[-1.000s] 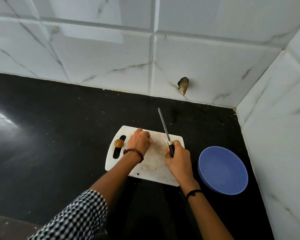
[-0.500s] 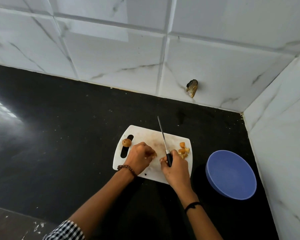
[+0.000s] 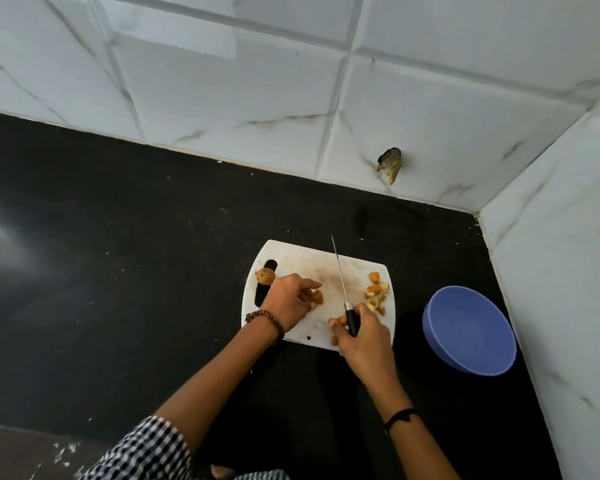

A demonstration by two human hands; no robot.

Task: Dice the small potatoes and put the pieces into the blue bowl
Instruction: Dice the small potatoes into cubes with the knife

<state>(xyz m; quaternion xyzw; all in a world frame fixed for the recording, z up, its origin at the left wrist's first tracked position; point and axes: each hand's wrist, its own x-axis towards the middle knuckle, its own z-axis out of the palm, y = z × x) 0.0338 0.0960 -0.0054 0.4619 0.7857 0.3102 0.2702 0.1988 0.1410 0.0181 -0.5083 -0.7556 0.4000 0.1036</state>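
A white cutting board [image 3: 302, 259] lies on the black counter. My left hand [image 3: 288, 299] holds a potato piece [image 3: 317, 297] down on the board with curled fingertips. My right hand [image 3: 359, 332] grips the black handle of a knife [image 3: 342, 282], whose blade points away across the board, just right of that piece. A pile of diced potato [image 3: 376, 292] sits at the board's right edge. One whole small potato [image 3: 265, 275] rests by the board's handle slot, left of my left hand. The blue bowl [image 3: 470, 329] stands to the right of the board and looks empty.
White marble-look tiled walls meet in a corner at the back right, close behind the bowl. A chipped hole [image 3: 390, 164] marks the back wall. The black counter [image 3: 118, 254] stretches wide to the left, with its front edge at the lower left.
The view has shifted. My right hand drew back toward the board's near edge with the knife, uncovering the diced pile. The piece under my left fingertips has come into sight.
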